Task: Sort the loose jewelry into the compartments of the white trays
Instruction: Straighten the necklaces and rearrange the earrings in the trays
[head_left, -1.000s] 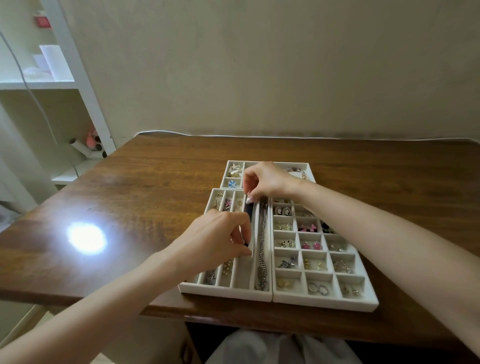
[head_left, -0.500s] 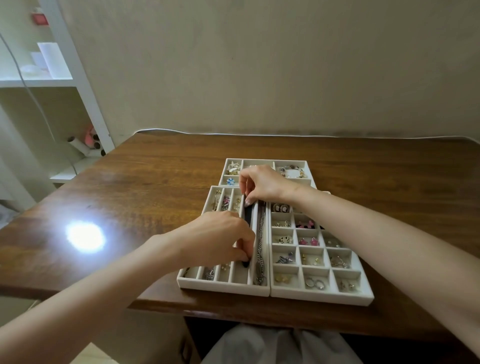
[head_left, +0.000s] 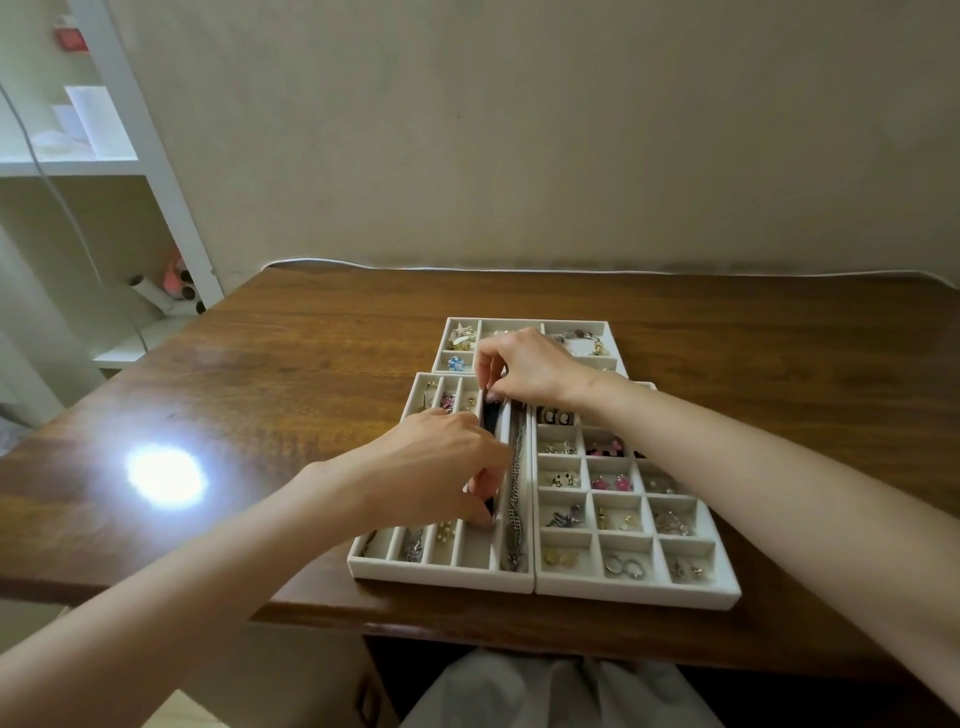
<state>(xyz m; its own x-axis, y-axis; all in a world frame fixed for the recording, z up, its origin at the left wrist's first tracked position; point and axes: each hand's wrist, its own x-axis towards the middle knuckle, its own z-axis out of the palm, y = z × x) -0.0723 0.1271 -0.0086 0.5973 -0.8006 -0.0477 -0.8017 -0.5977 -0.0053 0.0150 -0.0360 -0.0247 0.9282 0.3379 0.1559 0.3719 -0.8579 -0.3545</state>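
Observation:
Three white trays lie together on the wooden table: a long-slot tray (head_left: 441, 567) at the front left, a grid tray (head_left: 636, 592) at the front right, and a smaller tray (head_left: 524, 325) behind them. A dark band (head_left: 491, 413) lies stretched along one long slot. My right hand (head_left: 524, 369) pinches its far end. My left hand (head_left: 441, 467) presses its near end into the slot. A silver chain (head_left: 515, 499) fills the neighbouring slot to the right. Earrings and rings sit in the grid compartments.
A bright light reflection (head_left: 165, 475) glares on the table at the left. A white shelf unit (head_left: 104, 156) stands beyond the table's left edge. The front trays sit close to the table's near edge (head_left: 467, 631). Pale cloth on my lap (head_left: 545, 691) shows below.
My left hand has slid toward me along the slot, drawing the dark band out. My right hand stays at the far end. The view has shifted slightly.

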